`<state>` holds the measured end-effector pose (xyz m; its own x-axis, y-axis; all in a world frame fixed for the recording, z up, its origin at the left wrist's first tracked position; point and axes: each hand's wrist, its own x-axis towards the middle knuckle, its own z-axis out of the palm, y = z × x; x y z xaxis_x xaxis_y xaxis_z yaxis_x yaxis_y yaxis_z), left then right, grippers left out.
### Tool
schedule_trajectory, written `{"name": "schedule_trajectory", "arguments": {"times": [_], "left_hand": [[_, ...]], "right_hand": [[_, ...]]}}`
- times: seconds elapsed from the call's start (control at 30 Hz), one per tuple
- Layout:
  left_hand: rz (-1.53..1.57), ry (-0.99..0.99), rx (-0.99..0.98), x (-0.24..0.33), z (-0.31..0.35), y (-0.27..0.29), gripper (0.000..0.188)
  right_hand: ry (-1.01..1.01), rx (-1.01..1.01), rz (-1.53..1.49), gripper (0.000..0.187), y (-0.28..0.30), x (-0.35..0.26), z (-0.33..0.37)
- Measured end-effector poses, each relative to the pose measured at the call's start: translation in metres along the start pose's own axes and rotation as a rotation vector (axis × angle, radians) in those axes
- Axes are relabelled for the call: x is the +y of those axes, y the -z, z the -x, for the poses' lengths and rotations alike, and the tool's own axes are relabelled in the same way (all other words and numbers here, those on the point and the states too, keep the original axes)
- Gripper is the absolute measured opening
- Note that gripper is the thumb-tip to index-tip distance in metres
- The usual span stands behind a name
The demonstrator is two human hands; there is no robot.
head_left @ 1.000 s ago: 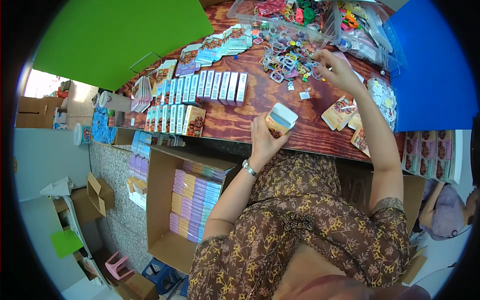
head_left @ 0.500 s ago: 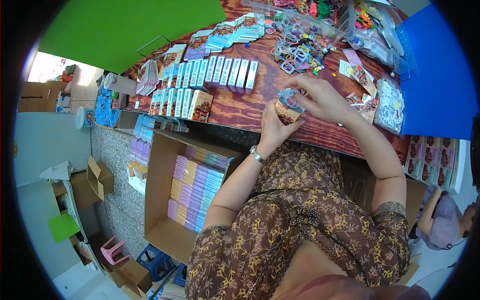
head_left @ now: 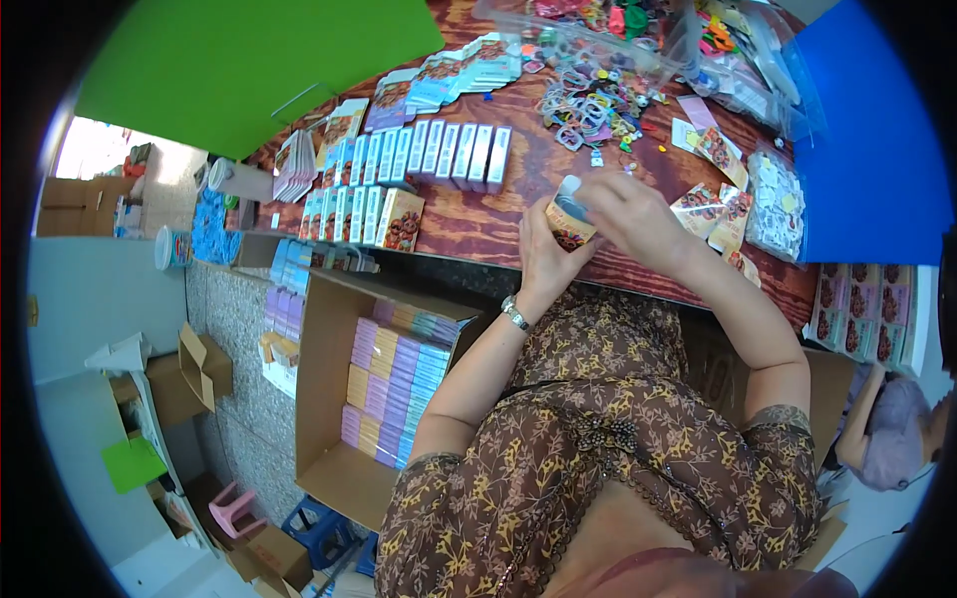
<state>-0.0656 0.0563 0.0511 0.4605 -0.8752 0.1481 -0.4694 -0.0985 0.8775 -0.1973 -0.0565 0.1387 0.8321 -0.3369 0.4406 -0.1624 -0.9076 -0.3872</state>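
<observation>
My left hand (head_left: 545, 251) is wrapped round a small yellow printed box (head_left: 571, 235), held upright at the near edge of the table. The box's top is open, with a pale flap standing up and something bluish-grey showing in its mouth. My right hand (head_left: 630, 217) bends over that mouth, its fingers curled down at the opening; whatever they pinch is hidden. Beyond the hands lies a loose pile of colourful bands and small trinkets (head_left: 588, 112). To the left, finished-looking small boxes (head_left: 451, 154) stand in two rows.
Flattened printed cartons (head_left: 464, 75) lie at the back. Right of my hands are printed cards (head_left: 733, 211) and a clear bag of white pieces (head_left: 776, 209). A clear plastic bin (head_left: 688, 45) stands at the far side. Below the table's left edge, a large cardboard box (head_left: 324, 399) holds stacked packs.
My right hand has come down onto the box's mouth, and the bluish-grey bands it held above the box now sit lower in it. My left hand keeps its hold.
</observation>
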Motion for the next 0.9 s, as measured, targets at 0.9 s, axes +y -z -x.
{"name": "schedule_trajectory", "arguments": {"times": [0.9], "left_hand": [[-0.137, -0.181, -0.049, -0.027, 0.004, -0.022, 0.084]], "right_hand": [[-1.201, 0.094, 0.532, 0.034, 0.121, 0.239, 0.229]]}}
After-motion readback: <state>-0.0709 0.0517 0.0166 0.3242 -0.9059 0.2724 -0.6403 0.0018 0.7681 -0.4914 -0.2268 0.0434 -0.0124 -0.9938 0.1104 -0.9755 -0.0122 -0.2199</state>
